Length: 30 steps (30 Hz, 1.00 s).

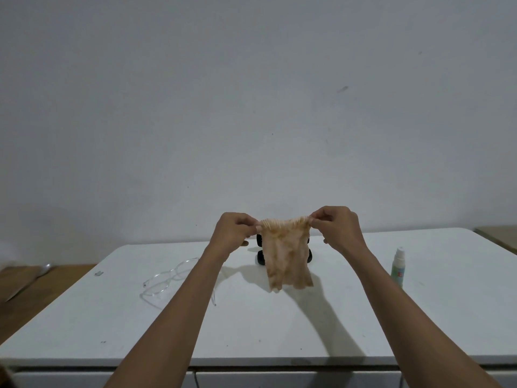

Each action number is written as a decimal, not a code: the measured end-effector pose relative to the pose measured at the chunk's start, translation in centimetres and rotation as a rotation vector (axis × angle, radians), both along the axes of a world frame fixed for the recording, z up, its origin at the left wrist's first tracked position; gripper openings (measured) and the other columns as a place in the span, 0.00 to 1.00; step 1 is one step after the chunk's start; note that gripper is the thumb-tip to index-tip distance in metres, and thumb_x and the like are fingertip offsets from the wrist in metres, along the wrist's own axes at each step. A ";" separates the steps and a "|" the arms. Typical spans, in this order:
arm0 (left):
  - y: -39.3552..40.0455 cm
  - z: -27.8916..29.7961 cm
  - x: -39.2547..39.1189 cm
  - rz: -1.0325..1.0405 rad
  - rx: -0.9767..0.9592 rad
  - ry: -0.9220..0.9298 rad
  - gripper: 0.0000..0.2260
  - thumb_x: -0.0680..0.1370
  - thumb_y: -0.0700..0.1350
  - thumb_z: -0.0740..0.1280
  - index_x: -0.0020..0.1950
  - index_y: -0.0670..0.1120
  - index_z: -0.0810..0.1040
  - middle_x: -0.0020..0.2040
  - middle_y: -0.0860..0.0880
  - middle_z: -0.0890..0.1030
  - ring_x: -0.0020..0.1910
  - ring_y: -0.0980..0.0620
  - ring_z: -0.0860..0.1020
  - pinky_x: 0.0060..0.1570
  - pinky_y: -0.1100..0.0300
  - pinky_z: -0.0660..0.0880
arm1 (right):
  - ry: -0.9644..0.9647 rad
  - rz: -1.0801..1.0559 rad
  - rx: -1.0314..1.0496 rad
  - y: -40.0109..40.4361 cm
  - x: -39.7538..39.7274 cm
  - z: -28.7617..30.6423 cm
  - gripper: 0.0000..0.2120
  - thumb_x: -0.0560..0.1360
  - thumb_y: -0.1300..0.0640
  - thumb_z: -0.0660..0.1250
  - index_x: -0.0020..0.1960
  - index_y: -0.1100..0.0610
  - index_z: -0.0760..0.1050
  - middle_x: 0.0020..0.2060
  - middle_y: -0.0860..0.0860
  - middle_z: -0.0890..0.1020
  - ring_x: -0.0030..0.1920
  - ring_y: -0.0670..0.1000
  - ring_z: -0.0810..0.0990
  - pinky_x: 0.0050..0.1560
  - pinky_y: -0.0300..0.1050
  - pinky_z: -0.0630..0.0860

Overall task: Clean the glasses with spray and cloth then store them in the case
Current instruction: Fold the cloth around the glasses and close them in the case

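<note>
A tan cloth [285, 256] hangs in the air above the white table [279, 326], stretched by its top edge. My left hand [233, 233] pinches its left corner and my right hand [338, 228] pinches its right corner. Clear-framed glasses [165, 278] lie on the table to the left, partly crossed by my left forearm. A small white and green spray bottle [398, 267] stands upright at the right. A black case [260, 254] sits behind the cloth, mostly hidden by it.
A plain grey wall rises behind the table. Wooden surfaces show at the far left [33, 278] and far right [500, 236]. A metallic object [44, 270] lies on the left wooden surface. A small dark item [98, 273] sits near the table's left edge.
</note>
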State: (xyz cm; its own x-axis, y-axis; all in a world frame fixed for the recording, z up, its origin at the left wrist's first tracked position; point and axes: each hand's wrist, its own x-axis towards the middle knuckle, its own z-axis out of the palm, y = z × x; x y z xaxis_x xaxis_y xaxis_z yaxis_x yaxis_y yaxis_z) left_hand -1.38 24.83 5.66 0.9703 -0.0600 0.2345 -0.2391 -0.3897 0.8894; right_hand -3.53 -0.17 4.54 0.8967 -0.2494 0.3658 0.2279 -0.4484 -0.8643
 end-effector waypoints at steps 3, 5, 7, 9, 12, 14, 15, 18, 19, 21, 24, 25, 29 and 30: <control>-0.4 0.0 0.5 0.052 -0.160 0.066 0.05 0.73 0.39 0.76 0.48 0.40 0.86 0.43 0.49 0.83 0.43 0.52 0.80 0.49 0.50 0.82 | 0.015 0.017 0.064 0.0 0.5 0.1 0.03 0.74 0.61 0.74 0.44 0.58 0.86 0.40 0.53 0.87 0.34 0.47 0.78 0.38 0.50 0.84; -0.3 0.3 0.6 0.044 -0.240 0.076 0.06 0.74 0.39 0.76 0.49 0.40 0.86 0.43 0.49 0.84 0.44 0.51 0.81 0.50 0.49 0.82 | -0.001 0.050 0.134 -0.1 0.6 0.4 0.03 0.75 0.61 0.74 0.45 0.59 0.86 0.42 0.54 0.88 0.38 0.47 0.79 0.32 0.41 0.80; 0.1 0.4 0.5 0.002 -0.235 0.058 0.05 0.74 0.39 0.76 0.49 0.40 0.86 0.42 0.49 0.85 0.42 0.51 0.81 0.49 0.51 0.81 | 0.000 0.101 0.175 -0.3 0.5 0.5 0.03 0.75 0.62 0.74 0.45 0.59 0.86 0.43 0.53 0.88 0.40 0.47 0.81 0.32 0.38 0.78; 0.6 0.1 0.2 -0.049 -0.140 0.054 0.04 0.74 0.38 0.76 0.48 0.41 0.86 0.40 0.50 0.85 0.39 0.52 0.80 0.48 0.52 0.81 | 0.059 0.166 0.166 -0.7 0.3 0.2 0.03 0.74 0.64 0.73 0.45 0.59 0.86 0.42 0.52 0.88 0.39 0.48 0.82 0.34 0.39 0.79; 1.6 -1.3 -0.3 -0.140 0.027 0.119 0.03 0.72 0.37 0.76 0.46 0.41 0.87 0.39 0.48 0.83 0.36 0.53 0.78 0.43 0.54 0.79 | 0.214 0.264 0.054 -1.2 -0.3 -1.3 0.05 0.73 0.66 0.72 0.42 0.58 0.85 0.37 0.51 0.86 0.35 0.47 0.81 0.37 0.43 0.78; 2.2 -2.8 -0.9 -0.212 0.137 0.164 0.03 0.71 0.36 0.76 0.44 0.42 0.87 0.37 0.46 0.82 0.35 0.51 0.76 0.39 0.55 0.76 | 0.318 0.323 -0.063 -1.3 -0.9 -2.7 0.06 0.72 0.67 0.72 0.41 0.58 0.85 0.34 0.49 0.84 0.33 0.46 0.80 0.37 0.44 0.77; 2.4 -3.6 -1.2 -0.241 0.194 0.186 0.04 0.71 0.36 0.76 0.43 0.43 0.88 0.36 0.46 0.82 0.35 0.50 0.75 0.38 0.56 0.75 | 0.369 0.350 -0.132 -1.3 -1.2 -3.5 0.06 0.71 0.67 0.72 0.40 0.58 0.85 0.33 0.48 0.83 0.33 0.46 0.80 0.36 0.44 0.77; 2.7 -5.6 -2.8 -0.300 0.352 0.266 0.05 0.71 0.36 0.76 0.44 0.44 0.88 0.35 0.47 0.82 0.35 0.51 0.75 0.38 0.57 0.75 | 0.495 0.418 -0.312 -0.8 -2.6 -5.1 0.08 0.70 0.67 0.71 0.38 0.56 0.85 0.32 0.47 0.82 0.34 0.48 0.77 0.32 0.40 0.75; 2.7 -6.0 -3.4 -0.316 0.387 0.298 0.06 0.71 0.36 0.76 0.44 0.45 0.89 0.35 0.48 0.83 0.34 0.52 0.76 0.38 0.58 0.75 | 0.521 0.429 -0.347 -0.7 -3.2 -5.4 0.09 0.70 0.67 0.72 0.38 0.55 0.85 0.31 0.47 0.81 0.34 0.48 0.76 0.31 0.39 0.73; 2.5 -6.7 -4.5 -0.335 0.447 0.335 0.07 0.70 0.35 0.75 0.44 0.45 0.89 0.38 0.44 0.86 0.35 0.53 0.77 0.38 0.60 0.75 | 0.557 0.443 -0.387 -0.4 -4.3 -5.7 0.08 0.69 0.67 0.73 0.38 0.55 0.85 0.27 0.44 0.80 0.33 0.48 0.74 0.30 0.38 0.69; 2.1 -7.4 -5.9 -0.346 0.546 0.319 0.10 0.69 0.33 0.73 0.43 0.46 0.89 0.41 0.42 0.87 0.35 0.53 0.76 0.36 0.62 0.72 | 0.592 0.431 -0.466 -0.2 -5.6 -6.1 0.11 0.68 0.68 0.73 0.37 0.53 0.85 0.25 0.42 0.79 0.34 0.49 0.73 0.30 0.38 0.68; 1.9 -7.5 -6.3 -0.344 0.580 0.304 0.11 0.69 0.33 0.72 0.42 0.47 0.89 0.39 0.45 0.87 0.35 0.53 0.76 0.36 0.62 0.72 | 0.594 0.423 -0.514 -0.1 -6.0 -6.2 0.12 0.68 0.67 0.73 0.37 0.51 0.85 0.28 0.44 0.80 0.35 0.49 0.74 0.32 0.37 0.69; 1.4 -7.4 -7.4 -0.347 0.658 0.276 0.09 0.70 0.36 0.75 0.42 0.50 0.89 0.31 0.57 0.83 0.34 0.58 0.76 0.38 0.64 0.73 | 0.561 0.419 -0.628 0.1 -7.0 -6.4 0.12 0.70 0.64 0.75 0.45 0.49 0.88 0.36 0.39 0.82 0.44 0.43 0.79 0.45 0.38 0.72; 1.4 -7.3 -7.7 -0.372 0.653 0.281 0.07 0.69 0.40 0.77 0.43 0.51 0.89 0.34 0.56 0.84 0.36 0.57 0.78 0.39 0.63 0.74 | 0.560 0.429 -0.621 0.1 -7.3 -6.2 0.12 0.70 0.64 0.74 0.45 0.49 0.89 0.34 0.38 0.82 0.40 0.41 0.78 0.42 0.36 0.72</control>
State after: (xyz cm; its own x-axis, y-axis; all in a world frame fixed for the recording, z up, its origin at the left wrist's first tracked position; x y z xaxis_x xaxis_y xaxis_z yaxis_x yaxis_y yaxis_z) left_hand -9.06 26.26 -1.66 0.8770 -0.4322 -0.2098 -0.2568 -0.7908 0.5555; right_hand -10.81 -0.06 -1.65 0.9523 0.2383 -0.1906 0.1036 -0.8400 -0.5327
